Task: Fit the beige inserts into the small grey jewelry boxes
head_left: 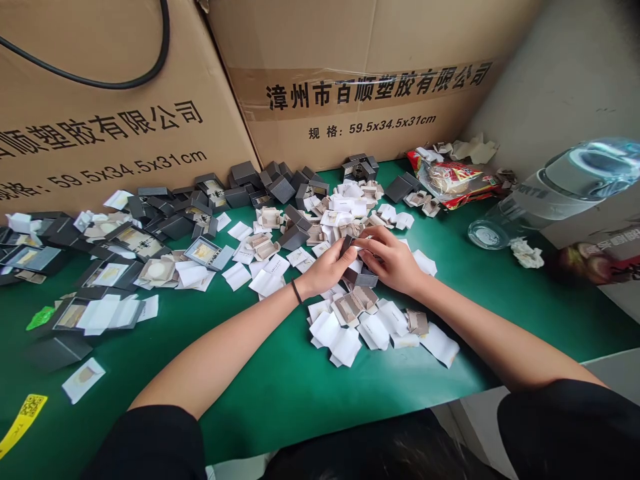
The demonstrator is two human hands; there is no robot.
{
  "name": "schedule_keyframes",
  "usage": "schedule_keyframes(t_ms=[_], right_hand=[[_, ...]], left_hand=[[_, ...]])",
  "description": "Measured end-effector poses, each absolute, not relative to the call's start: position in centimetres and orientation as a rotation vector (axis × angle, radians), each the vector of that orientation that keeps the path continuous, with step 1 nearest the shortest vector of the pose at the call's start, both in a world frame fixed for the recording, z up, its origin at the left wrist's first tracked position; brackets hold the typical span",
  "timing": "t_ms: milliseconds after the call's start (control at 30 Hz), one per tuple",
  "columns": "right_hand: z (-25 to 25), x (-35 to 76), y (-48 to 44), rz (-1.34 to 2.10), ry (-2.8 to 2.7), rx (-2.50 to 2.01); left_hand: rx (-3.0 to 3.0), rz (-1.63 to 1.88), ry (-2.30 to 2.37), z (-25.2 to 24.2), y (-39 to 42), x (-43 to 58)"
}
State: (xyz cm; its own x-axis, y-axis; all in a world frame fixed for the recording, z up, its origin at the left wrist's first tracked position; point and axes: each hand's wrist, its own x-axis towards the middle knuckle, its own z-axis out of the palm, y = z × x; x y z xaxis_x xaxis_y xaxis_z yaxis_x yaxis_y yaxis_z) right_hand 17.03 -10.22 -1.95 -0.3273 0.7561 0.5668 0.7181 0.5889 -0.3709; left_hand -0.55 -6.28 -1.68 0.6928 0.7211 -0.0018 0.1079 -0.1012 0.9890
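Both hands meet over the middle of the green table. My left hand [327,269], a dark band on its wrist, is closed around a small black box [346,245] that shows between thumb and fingers. Curled over the same box from the right is my right hand [393,261], its fingertips against it; what they pinch is partly hidden. Below the fingers another dark box part [366,277] is visible, and I cannot tell whether it joins the held one. White folded cards [345,343] and grey-brown paper inserts [353,305] lie scattered just in front of the hands.
Black boxes [175,225], some open, heap along the table's back and left. Two large cartons [320,40] stand behind. At right are a clear bottle [550,187], a red snack packet [453,179] and crumpled tissue [527,253]. A yellow tag [23,423] lies front left.
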Motion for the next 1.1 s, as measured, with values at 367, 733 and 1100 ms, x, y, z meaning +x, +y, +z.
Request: schedule_keyframes(t_ms=[367, 733, 1100], right_hand=[[-1.85, 17.02, -10.32, 0.101, -2.108, -1.188], [-1.65, 16.93, -10.38, 0.124, -2.12, -1.191], [-1.79, 16.99, -10.38, 0.098, -2.12, -1.208]], left_hand=[[1.595, 0.595, 0.698, -1.72, -6.15, -0.61], [1.557, 0.585, 0.719, -1.66, -6.23, -0.59], [1.562, 0.565, 0.717, -1.59, -6.25, -0.71]])
